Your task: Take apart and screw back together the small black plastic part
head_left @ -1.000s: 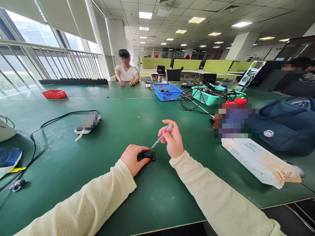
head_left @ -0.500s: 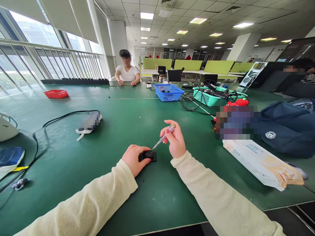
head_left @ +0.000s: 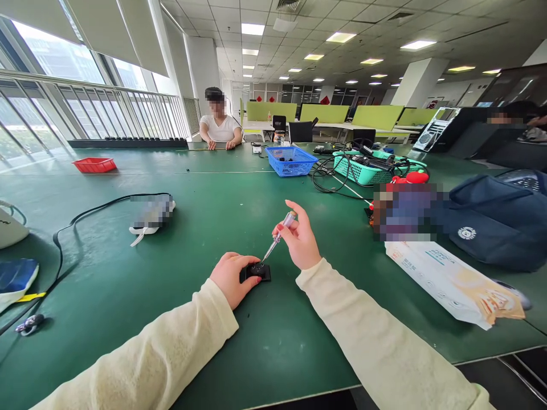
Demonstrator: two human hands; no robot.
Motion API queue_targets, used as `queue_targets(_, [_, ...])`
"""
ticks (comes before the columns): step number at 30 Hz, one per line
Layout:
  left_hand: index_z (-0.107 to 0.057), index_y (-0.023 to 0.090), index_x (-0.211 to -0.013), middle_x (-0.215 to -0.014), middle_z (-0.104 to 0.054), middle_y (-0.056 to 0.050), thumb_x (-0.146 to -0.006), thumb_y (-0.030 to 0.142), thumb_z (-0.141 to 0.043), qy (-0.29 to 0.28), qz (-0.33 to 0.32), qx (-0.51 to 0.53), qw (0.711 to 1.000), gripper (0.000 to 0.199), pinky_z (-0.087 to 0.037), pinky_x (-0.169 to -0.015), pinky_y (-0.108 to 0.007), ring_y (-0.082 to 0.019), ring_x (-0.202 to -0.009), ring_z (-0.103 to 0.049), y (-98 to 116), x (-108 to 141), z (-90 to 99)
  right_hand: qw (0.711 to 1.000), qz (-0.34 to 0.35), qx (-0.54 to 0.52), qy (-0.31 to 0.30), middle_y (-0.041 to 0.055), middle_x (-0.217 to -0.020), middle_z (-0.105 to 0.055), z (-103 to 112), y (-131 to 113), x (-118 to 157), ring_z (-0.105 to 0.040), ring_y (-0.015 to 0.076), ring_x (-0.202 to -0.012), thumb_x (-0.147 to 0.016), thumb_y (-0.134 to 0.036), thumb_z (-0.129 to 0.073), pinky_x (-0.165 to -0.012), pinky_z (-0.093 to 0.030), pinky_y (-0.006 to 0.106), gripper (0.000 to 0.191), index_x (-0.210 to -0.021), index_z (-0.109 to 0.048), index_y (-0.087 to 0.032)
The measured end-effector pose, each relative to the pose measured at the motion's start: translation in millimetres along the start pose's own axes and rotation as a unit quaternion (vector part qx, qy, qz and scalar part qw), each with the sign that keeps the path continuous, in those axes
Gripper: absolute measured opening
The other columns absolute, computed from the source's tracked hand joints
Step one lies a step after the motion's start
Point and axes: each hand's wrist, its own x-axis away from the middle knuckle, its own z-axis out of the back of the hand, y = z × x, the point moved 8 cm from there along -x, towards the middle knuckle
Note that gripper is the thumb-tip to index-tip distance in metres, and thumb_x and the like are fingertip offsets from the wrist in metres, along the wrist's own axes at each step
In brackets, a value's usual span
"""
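Note:
Flat on the green table (head_left: 205,216) lies a small black part (head_left: 264,272) with a rounded raised middle; its exact kind cannot be made out. My left hand (head_left: 233,279) grips it from the left, thumb at the near side and fingers at the far side. In my right hand (head_left: 301,239) is a screwdriver (head_left: 277,236) with a clear handle, held between thumb and fingers, the index finger raised near the handle's end. Its shaft slants down to the left, and the tip meets the top of the black part.
A blue basket (head_left: 291,166), a green basket (head_left: 363,173) full of cables and a red tray (head_left: 94,165) stand farther back. At right lie a white packet (head_left: 431,279) and a dark blue bag (head_left: 499,222). Another person (head_left: 220,128) sits across the table.
The screwdriver has become steeper, its handle swinging slightly left and up with my right hand. My left hand keeps its grip on the black part. The whole view has shifted a little.

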Motion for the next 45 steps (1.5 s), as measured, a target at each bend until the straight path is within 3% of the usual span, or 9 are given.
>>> queue_targets(6, [-0.072, 0.027, -0.107, -0.097, -0.074, -0.005, -0.074, 0.030, -0.069, 0.013, -0.004, -0.003, 1.000, 0.033, -0.051, -0.094, -0.048, -0.029, -0.104, -0.059, -1.0, 0.3, -0.1, 0.999, -0.023, -0.013, -0.027, -0.0039, -0.077, -0.067, -2.6, 8.3, -1.5, -0.067, 0.0150, -0.065, -0.085, -0.047, -0.063, -0.077, -0.057, 0.040, 0.058, -0.135, -0.042, -0.028])
queue_targets(12, [-0.071, 0.026, -0.107, -0.097, -0.074, -0.005, -0.075, 0.030, -0.068, 0.002, 0.005, -0.004, 1.000, 0.032, -0.050, -0.094, -0.049, -0.029, -0.105, -0.059, 0.6, 0.6, 0.2, 0.998, -0.049, -0.034, -0.030, -0.0026, -0.084, -0.071, -0.3, 11.9, -2.3, -0.072, 0.0169, -0.072, -0.088, -0.039, -0.058, -0.087, -0.055, 0.046, 0.054, -0.138, -0.040, -0.030])
queue_targets(18, [-0.071, 0.028, -0.107, -0.096, -0.074, -0.004, -0.076, 0.031, -0.068, 0.013, -0.010, -0.004, 1.000, 0.032, -0.051, -0.094, -0.046, -0.028, -0.104, -0.058, -2.8, 1.2, -1.9, 0.998, -0.060, -0.032, -0.003, -0.0051, -0.076, -0.068, 5.4, 18.5, -4.6, -0.070, 0.0153, -0.064, -0.085, -0.039, -0.062, -0.083, -0.057, 0.045, 0.055, -0.136, -0.044, -0.029])
queue_targets(31, [-0.071, 0.027, -0.109, -0.097, -0.073, -0.005, -0.076, 0.030, -0.068, 0.003, -0.002, -0.009, 1.000, 0.033, -0.050, -0.095, -0.048, -0.030, -0.106, -0.058, -0.7, 0.6, -0.8, 0.997, -0.060, 0.021, 0.052, -0.0052, -0.071, -0.066, 13.7, 19.2, -4.5, -0.067, 0.0154, -0.068, -0.078, -0.040, -0.070, -0.082, -0.055, 0.042, 0.056, -0.128, -0.049, -0.025])
queue_targets(45, [-0.070, 0.025, -0.113, -0.104, -0.073, -0.006, -0.077, 0.030, -0.068, -0.033, 0.030, -0.013, 0.999, 0.036, -0.046, -0.101, -0.050, -0.030, -0.112, -0.055, 0.7, 0.7, -1.0, 1.000, -0.012, -0.017, 0.022, -0.0029, -0.085, -0.067, 9.6, 14.6, -3.7, -0.065, 0.0140, -0.061, -0.082, -0.039, -0.066, -0.076, -0.056, 0.042, 0.045, -0.119, -0.044, -0.026])
